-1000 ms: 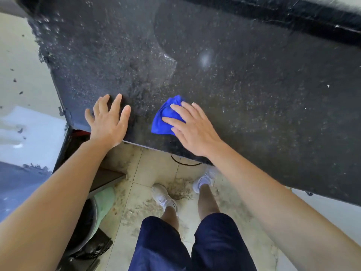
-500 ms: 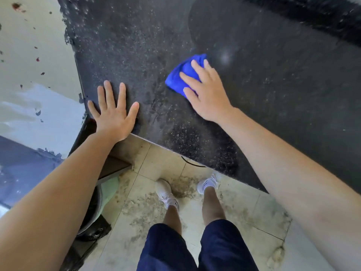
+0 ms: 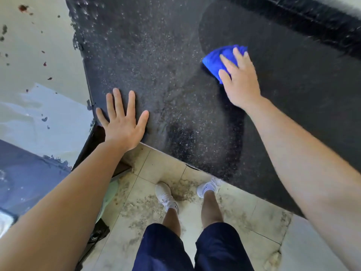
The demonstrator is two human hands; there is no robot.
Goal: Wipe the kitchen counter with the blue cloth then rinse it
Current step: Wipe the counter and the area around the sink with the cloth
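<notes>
A bunched blue cloth (image 3: pixel 214 60) lies on the black speckled counter (image 3: pixel 156 65), toward its far right. My right hand (image 3: pixel 239 81) presses down on the cloth with straight, spread fingers and covers its near half. My left hand (image 3: pixel 122 119) rests flat on the counter near its front left corner, fingers spread, holding nothing. The counter shows pale dusty specks on the left and a darker wiped patch around and behind the cloth.
A raised black ledge (image 3: pixel 293 20) runs along the counter's back. A stained pale wall (image 3: pixel 35 55) borders the counter's left side. Below the front edge lie dirty floor tiles (image 3: pixel 148 204) with my legs and white shoes, and a dark bin (image 3: pixel 97 231) at the left.
My right hand has pushed the blue cloth away from the front edge, toward the back right of the counter. My left hand has stayed flat near the front left corner.
</notes>
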